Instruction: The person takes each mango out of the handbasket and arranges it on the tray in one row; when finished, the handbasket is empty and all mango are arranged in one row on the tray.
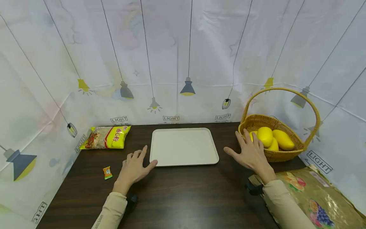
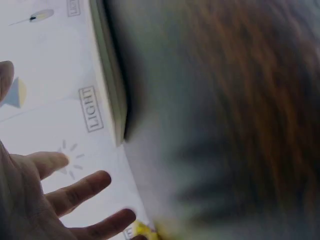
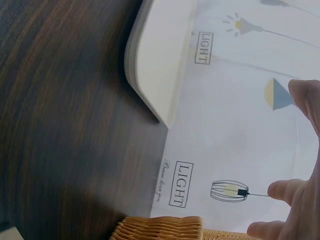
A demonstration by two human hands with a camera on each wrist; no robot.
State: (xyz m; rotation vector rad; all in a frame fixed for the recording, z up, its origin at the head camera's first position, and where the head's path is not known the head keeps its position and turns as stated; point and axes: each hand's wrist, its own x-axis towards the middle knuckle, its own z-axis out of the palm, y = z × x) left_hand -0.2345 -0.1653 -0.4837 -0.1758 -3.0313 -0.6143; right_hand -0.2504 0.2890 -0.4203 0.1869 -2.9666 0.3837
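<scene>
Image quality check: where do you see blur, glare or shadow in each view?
Head: mostly crisp, soft sheen on the dark table, glints on the gold bag; left wrist: right side heavily blurred, left hand clearer; right wrist: fairly sharp, dark shadow along the white tray.

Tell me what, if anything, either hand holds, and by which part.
Nothing is held: left hand open near the tray, right hand open by the basket.

1 white tray (image 1: 184,147) flat nr L hand (image 1: 133,169); wicker basket (image 1: 283,156) w/ yellow fruit (image 1: 265,136) nr R hand (image 1: 251,154).
</scene>
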